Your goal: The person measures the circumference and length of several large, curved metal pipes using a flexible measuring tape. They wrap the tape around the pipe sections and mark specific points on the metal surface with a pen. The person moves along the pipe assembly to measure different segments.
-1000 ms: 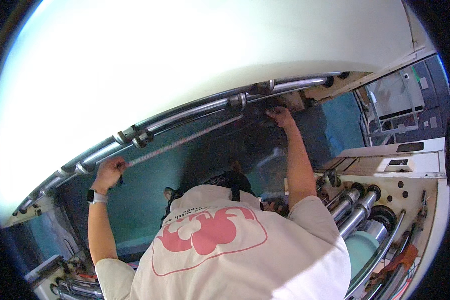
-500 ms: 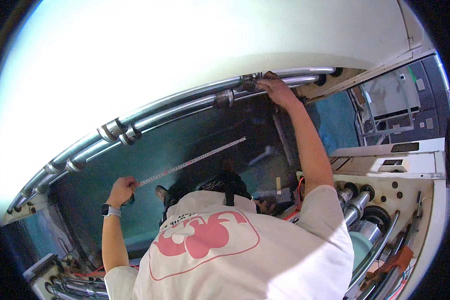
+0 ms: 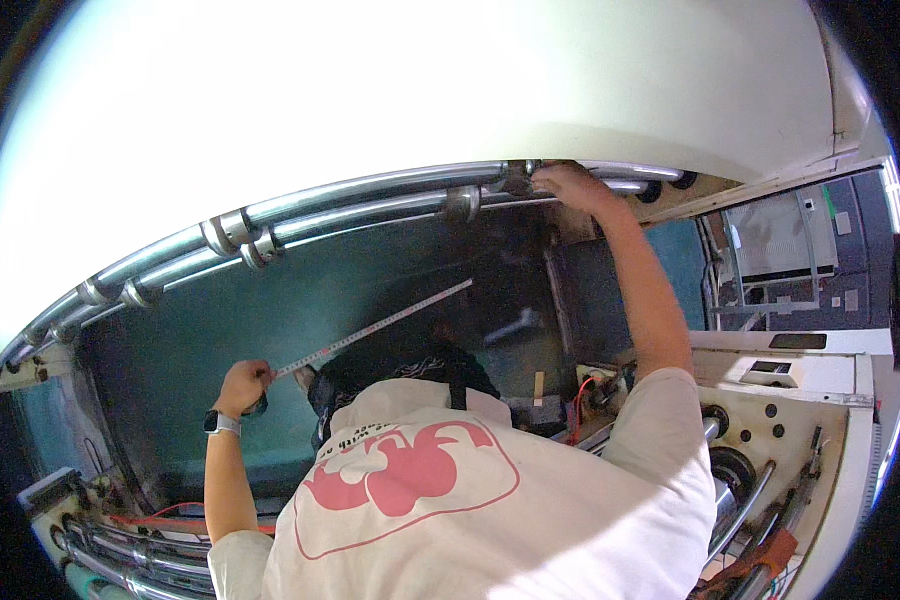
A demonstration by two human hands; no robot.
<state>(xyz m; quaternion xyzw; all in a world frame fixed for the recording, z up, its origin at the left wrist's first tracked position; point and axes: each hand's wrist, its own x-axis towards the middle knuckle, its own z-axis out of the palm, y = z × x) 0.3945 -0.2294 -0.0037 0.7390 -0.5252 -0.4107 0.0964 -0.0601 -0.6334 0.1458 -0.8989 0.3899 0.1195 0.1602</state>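
Note:
My left hand [image 3: 242, 386] is closed around a tape measure; its dark case [image 3: 258, 405] shows just below my fingers. The white tape blade [image 3: 370, 330] sticks out to the upper right, its far end free in the air below the rods. At the upper right, my right hand [image 3: 573, 187] grips at a metal collar [image 3: 517, 177] on the upper steel rod [image 3: 370, 193]. Its fingertips are partly hidden against the rod. A second collar [image 3: 462, 203] sits on the lower rod [image 3: 360, 212], left of that hand.
A large white panel [image 3: 420, 80] hangs over the rods. More collars [image 3: 226, 231] sit along them to the left. Machine side frames with rollers stand at lower right [image 3: 760, 372] and lower left [image 3: 120, 560]. A red cable [image 3: 578, 410] runs near my right side.
The view has shifted, so the rods and panel sit a little lower. My left hand still holds the tape measure and my right hand stays at the collar, its wrist slightly turned.

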